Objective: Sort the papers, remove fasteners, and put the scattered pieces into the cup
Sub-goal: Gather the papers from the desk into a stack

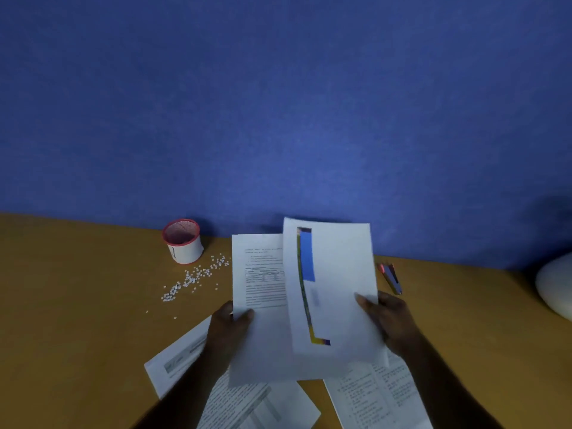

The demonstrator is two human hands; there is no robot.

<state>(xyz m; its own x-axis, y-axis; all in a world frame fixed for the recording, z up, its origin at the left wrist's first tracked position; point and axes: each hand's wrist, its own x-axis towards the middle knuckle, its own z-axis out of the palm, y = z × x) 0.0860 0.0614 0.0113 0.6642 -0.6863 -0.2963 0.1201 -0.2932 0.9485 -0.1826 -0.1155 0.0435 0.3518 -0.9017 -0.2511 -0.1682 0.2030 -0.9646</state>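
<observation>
My left hand [227,331] grips the left edge of a printed text sheet [260,283], thumb on its front. My right hand [388,320] holds the right edge of a sheet with a blue and yellow strip [334,274], which overlaps the text sheet. Both sheets are raised above the brown table [77,305]. A red-rimmed mesh cup [183,241] with a white band stands at the back left by the blue wall. Several small white pieces [192,278] lie scattered in front of the cup. A red and blue staple remover [391,278] lies to the right of the sheets.
More printed papers lie on the table under my arms: one at the lower left [176,360], one at the bottom centre [247,404] and one at the lower right [377,397]. A pale rounded object [555,286] sits at the right edge.
</observation>
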